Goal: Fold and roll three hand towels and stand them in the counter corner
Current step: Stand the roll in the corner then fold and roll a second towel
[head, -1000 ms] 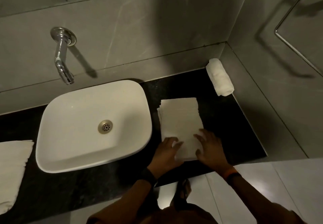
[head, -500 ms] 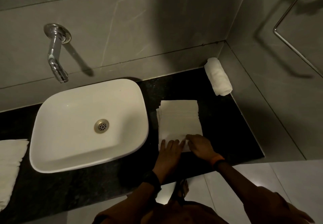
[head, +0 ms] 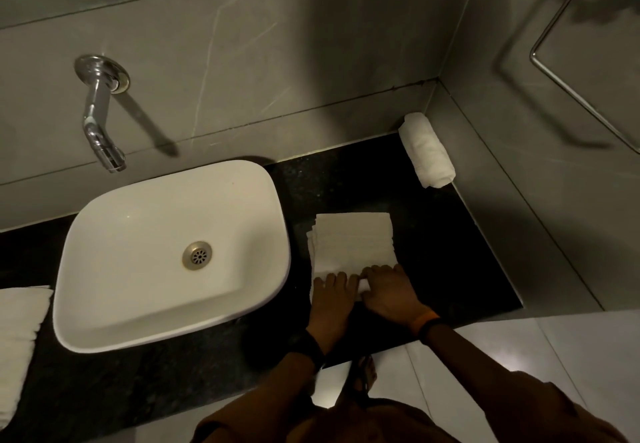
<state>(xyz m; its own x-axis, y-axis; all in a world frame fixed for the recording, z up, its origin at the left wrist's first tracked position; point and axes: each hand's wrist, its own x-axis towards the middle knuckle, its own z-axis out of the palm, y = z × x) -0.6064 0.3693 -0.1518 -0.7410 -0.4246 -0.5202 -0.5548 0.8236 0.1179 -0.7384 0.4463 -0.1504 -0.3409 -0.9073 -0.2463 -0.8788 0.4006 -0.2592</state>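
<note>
**Bathroom tabletop: towel stock and hands, one moment**

Item 1. Folded hand towel [head: 353, 243], white, lying flat on the dark tabletop [head: 446, 245] just right of the basin. Its far end is squared and layered; its near end is curled into the start of a roll under both hands.

Item 2. Left hand [head: 334, 295], palm down, fingers spread forward, pressing on the near left part of the folded hand towel. Grip: flat and open on the cloth, nothing enclosed. A dark band sits on the wrist.

Item 3. Right hand [head: 389, 292], beside the left and touching it at the fingertips. Grip: fingers curled down over the small rolled edge of the folded hand towel, holding it against the tabletop. An orange band sits on the wrist.

Item 4. Rolled towel [head: 427, 152], white, in the far right corner of the tabletop where the back wall meets the side wall. It lies along the side wall; whether it rests flat or leans cannot be told from above. Well apart from the folded hand towel.

Item 5. Third towel [head: 20, 338], white, unrolled, at the left edge of the view on the tabletop, left of the basin and partly cut off.

Item 6. Basin [head: 166, 318], white, rounded rectangle, with a metal drain [head: 197, 255] at centre.

Item 7. Tap [head: 100, 113], chrome, wall-mounted, spout over the basin's far left corner.

Item 8. Towel rail [head: 568, 82], metal, on the right wall.
</note>
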